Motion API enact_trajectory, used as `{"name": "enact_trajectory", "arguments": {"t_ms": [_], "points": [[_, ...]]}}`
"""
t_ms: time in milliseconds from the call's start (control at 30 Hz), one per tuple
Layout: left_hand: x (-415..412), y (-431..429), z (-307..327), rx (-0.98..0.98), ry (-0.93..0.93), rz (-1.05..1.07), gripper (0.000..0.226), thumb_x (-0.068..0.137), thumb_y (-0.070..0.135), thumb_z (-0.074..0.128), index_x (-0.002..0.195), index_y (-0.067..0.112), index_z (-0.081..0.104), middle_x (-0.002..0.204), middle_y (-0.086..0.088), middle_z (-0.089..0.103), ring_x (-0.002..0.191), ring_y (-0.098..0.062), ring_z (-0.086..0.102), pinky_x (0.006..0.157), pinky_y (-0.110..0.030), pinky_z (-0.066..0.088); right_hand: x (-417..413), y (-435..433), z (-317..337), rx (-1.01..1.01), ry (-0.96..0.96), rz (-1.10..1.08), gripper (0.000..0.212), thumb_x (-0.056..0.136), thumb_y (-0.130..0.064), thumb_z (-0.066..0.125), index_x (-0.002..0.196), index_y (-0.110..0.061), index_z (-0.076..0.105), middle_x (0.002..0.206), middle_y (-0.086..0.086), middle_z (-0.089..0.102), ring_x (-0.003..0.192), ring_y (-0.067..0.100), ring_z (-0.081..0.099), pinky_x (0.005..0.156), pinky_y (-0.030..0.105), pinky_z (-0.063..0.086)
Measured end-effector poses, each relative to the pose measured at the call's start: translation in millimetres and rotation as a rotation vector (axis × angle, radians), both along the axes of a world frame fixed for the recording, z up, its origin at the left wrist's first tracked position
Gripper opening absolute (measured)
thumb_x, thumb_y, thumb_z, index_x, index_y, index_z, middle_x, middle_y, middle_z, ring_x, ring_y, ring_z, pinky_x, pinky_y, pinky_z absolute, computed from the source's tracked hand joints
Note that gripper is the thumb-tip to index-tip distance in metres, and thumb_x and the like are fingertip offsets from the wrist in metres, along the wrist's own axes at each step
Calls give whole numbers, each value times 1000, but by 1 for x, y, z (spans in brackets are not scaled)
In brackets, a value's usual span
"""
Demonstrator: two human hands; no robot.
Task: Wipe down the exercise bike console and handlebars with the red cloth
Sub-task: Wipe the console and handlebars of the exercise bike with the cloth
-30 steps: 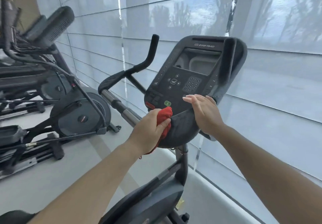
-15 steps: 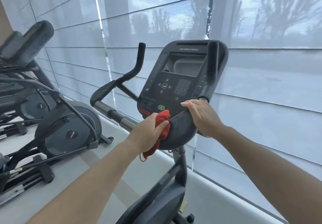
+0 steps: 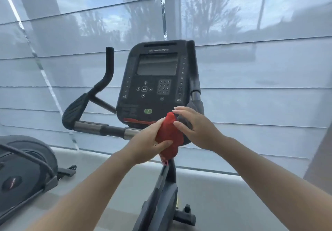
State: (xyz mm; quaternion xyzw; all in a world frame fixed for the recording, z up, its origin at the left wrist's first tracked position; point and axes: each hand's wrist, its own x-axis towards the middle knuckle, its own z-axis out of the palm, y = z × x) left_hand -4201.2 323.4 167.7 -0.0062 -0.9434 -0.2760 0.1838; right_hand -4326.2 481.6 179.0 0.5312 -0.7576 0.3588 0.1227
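Note:
The exercise bike's black console [image 3: 156,81] faces me, its dark screen above a keypad and a green button. A bunched red cloth [image 3: 168,139] sits against the console's lower front edge. My left hand [image 3: 145,144] grips the cloth from the left. My right hand [image 3: 195,128] touches the cloth's upper right side with fingertips spread, resting over the console's lower right corner. The left handlebar [image 3: 100,94] curves up at the left with a metal bar running to the console. The right handlebar [image 3: 195,79] rises behind the console's right edge.
The bike's post and frame [image 3: 161,200] drop below my hands. Another machine's flywheel housing [image 3: 23,173] stands on the floor at the lower left. Window blinds [image 3: 251,69] fill the wall behind the bike.
My view has swung to face the console squarely. The cloth and my left hand have shifted right along the console's lower edge, and my right hand has come onto the cloth.

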Motion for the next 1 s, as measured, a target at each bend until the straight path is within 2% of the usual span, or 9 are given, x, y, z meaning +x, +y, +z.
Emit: {"name": "enact_trajectory", "arguments": {"t_ms": [133, 300, 467, 567, 667, 767, 867, 933, 1000], "points": [[5, -8, -4, 0, 94, 61, 62, 79, 41, 70, 134, 29, 42, 120, 13, 56, 106, -4, 54, 91, -23, 46, 17, -10, 2, 10, -31, 42, 48, 87, -31, 62, 130, -16, 48, 131, -2, 54, 118, 9, 48, 98, 12, 31], [-4, -5, -3, -12, 175, 120, 49, 75, 39, 73, 118, 26, 55, 103, 12, 63, 95, -8, 59, 81, -25, 49, 13, -14, 16, -66, -60, 121, 32, 80, -18, 70, 111, -17, 61, 104, -4, 67, 95, 7, 60, 87, 20, 47], [-20, 7, 2, -30, 305, 95, 60, 80, 36, 69, 134, 21, 48, 119, 6, 62, 107, -10, 55, 92, -24, 44, 1, 0, 24, -221, -226, 132, 32, 75, -11, 75, 104, -20, 64, 92, -14, 67, 84, 1, 63, 74, 10, 49], [-27, 12, 9, -26, 299, 49, 59, 83, 45, 58, 136, 23, 45, 125, 8, 59, 111, -7, 54, 95, -22, 42, -6, 14, 31, -260, -254, 71, 35, 74, -10, 76, 103, -25, 63, 92, -9, 67, 80, 5, 63, 72, 15, 52], [-31, 0, 11, -131, 242, 81, 51, 90, 49, 43, 133, 21, 48, 129, 7, 56, 117, -8, 51, 95, -23, 40, -10, 30, 32, -108, -194, -50, 39, 77, -6, 71, 112, -20, 59, 100, -5, 61, 88, 14, 60, 79, 25, 53], [-33, -24, 7, -149, 213, 159, 37, 97, 38, 41, 125, 16, 55, 125, 2, 58, 117, -14, 52, 97, -31, 42, 1, 30, 24, 3, 17, -108, 41, 82, -8, 60, 123, -17, 58, 124, -3, 53, 113, 11, 49, 99, 27, 41], [-38, -35, 4, -223, 196, 183, 32, 98, 33, 40, 117, 16, 59, 118, 1, 61, 110, -17, 55, 92, -33, 44, 21, 15, 15, 120, 222, -200, 41, 88, -29, 53, 127, -19, 56, 145, 1, 38, 133, 17, 33, 106, 33, 36], [-42, -38, 1, -269, 171, 163, 33, 99, 36, 37, 114, 17, 59, 115, 2, 61, 107, -18, 56, 88, -32, 44, 28, 10, 10, 184, 322, -278, 50, 88, -43, 53, 130, -16, 52, 151, 1, 30, 139, 18, 23, 107, 36, 36], [-45, -41, -3, -273, 123, 163, 41, 98, 45, 28, 113, 23, 59, 114, 5, 61, 106, -17, 56, 82, -31, 44, 29, 10, 4, 212, 350, -293, 56, 87, -44, 57, 133, -13, 48, 150, -1, 32, 140, 18, 22, 107, 36, 34]]}}
